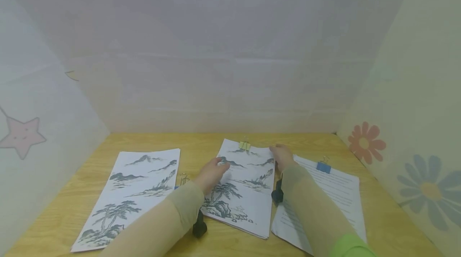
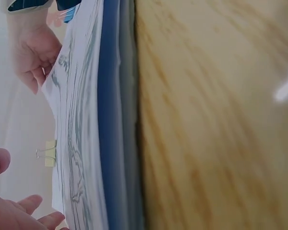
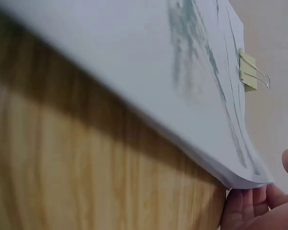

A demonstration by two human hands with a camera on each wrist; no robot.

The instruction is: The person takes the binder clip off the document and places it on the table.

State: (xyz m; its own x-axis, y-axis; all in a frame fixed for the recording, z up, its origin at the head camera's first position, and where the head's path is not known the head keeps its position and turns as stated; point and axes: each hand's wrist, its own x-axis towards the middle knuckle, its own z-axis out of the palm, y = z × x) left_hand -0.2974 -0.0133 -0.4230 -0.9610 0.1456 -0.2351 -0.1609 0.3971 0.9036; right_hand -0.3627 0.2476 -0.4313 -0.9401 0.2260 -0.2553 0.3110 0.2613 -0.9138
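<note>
A stack of paper sheets (image 1: 252, 209) printed with ink-style mountains and pines lies in the middle, a yellow binder clip (image 1: 245, 145) on its far edge. My left hand (image 1: 212, 175) is over its left side, thumb and fingers spread. At the far right corner is my right hand (image 1: 282, 156). The right wrist view shows the right hand's fingers (image 3: 247, 206) under that corner, which bends upward, while the thumb stands apart from the paper. In the left wrist view, the left hand's fingers (image 2: 29, 203) are beside the stack's edge, apart from each other.
Another stack with the same landscape print (image 1: 144, 173) lies to the left. To the right, partly under my right forearm, are text sheets (image 1: 338, 193) with a blue binder clip (image 1: 323, 167). Cloth walls (image 1: 230, 69) enclose the wooden table (image 1: 36, 225).
</note>
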